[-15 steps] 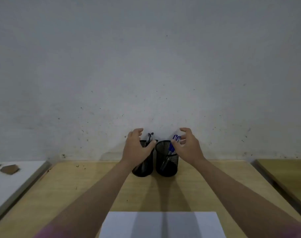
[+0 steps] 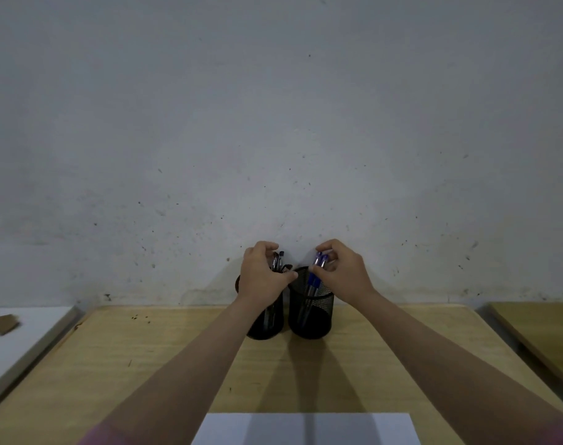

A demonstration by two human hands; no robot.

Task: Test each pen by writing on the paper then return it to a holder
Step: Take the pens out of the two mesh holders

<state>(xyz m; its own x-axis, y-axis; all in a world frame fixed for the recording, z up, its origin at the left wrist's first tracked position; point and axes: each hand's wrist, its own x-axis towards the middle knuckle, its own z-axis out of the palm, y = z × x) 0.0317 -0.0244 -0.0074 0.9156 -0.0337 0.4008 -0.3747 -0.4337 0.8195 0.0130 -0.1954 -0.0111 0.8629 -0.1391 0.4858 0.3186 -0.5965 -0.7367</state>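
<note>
Head view: one wide shot, forward and down, both arms stretched toward the far edge of the worktop (image 2: 164,354).
Left hand (image 2: 263,273): over the left holder (image 2: 263,330), fingers curled round the tops of the black pens (image 2: 278,261); the thumb points right, toward the rim of the other holder. Whether it truly pinches a pen I cannot tell, since the hand covers the contact.
Right hand (image 2: 343,273): over the right holder (image 2: 310,308), thumb and fingers pinching the caps of the blue pens (image 2: 317,268).
Holders: two black mesh cups, upright, side by side and just about touching, near the wall (image 2: 273,123) at the back of the worktop.
Black pens: standing in the left holder, tops poking out above the rim beside the left fingers.
Blue pens: two, leaning in the right holder, caps up, barrels seen through the mesh.
Paper (image 2: 305,428): white sheet at the near edge, between the forearms, well apart from the holders, with shadows across it.
Sleeves: pink cuffs at the bottom corners.
Left side: a white board (image 2: 23,342) with a brown scrap (image 2: 1,324) on it.
Right side: another wooden top (image 2: 543,335), apart from the worktop.
</note>
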